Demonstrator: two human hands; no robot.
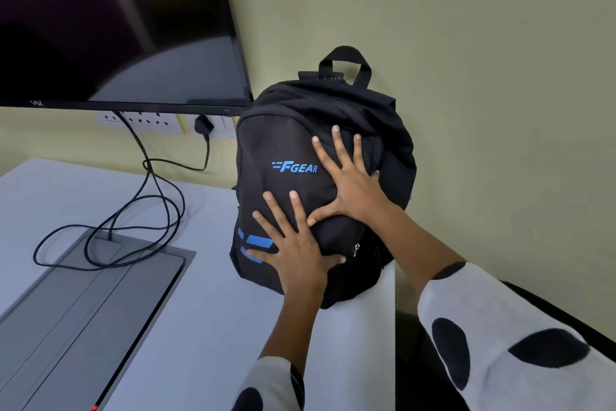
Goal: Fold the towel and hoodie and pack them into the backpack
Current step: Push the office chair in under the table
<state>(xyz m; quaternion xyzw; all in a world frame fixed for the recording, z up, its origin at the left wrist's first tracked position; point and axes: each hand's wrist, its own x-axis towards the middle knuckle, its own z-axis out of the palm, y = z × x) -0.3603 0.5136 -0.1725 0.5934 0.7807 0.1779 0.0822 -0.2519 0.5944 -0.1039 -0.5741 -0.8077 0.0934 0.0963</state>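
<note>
A black backpack (286,140) with blue lettering stands upright at the table's right edge, leaning against the wall, and it looks full. My left hand (293,244) presses flat on its lower front pocket with fingers spread. My right hand (350,177) presses flat on the upper front, fingers spread, just right of the logo. The carry handle (345,60) sticks up at the top. No towel or hoodie is in view.
The white table (206,310) ends just right of the backpack. A grey cable hatch (83,304) lies at the left with looped black cables (143,210) running to wall sockets (153,122). A dark screen (116,21) hangs above. A dark chair (550,314) stands at the right.
</note>
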